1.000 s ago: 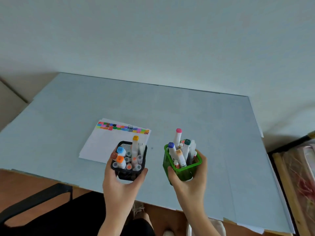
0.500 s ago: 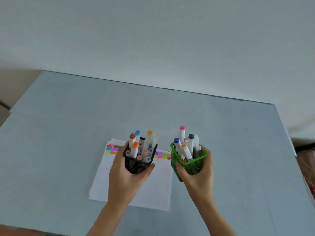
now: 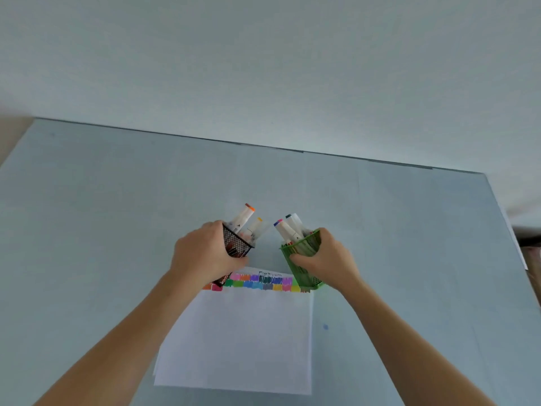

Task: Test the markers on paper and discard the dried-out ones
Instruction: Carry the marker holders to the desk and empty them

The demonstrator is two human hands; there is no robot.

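A pale blue tabletop [image 3: 117, 230] fills the view, its far edge against a plain wall [image 3: 263, 54]. Near the middle lies a stack of white paper [image 3: 243, 341], square to the person and within easy reach, which suits it as the test sheet. Along its far edge run two rows of colour swatches [image 3: 263, 282], so testing looks to be partly done, with the rest of the sheet bare for more strokes.

At the far end of the paper the two holders are gripped one in each hand. The left hand [image 3: 202, 256] has its fingers curled round the black mesh cup [image 3: 235, 244], which leans toward the right and far side; its base seems to overlap the paper's far left corner. The right hand [image 3: 328, 260] wraps its fingers round the green cup [image 3: 301, 259], which leans left, its base at the paper's far right corner. Holding them apart at the two corners probably keeps the writing area free.

The markers [image 3: 288, 230] to be tested stand in these cups, white barrels with coloured caps; an orange-capped marker [image 3: 244, 215] sticks out of the black one. I cannot tell whether either cup rests fully on the tabletop.
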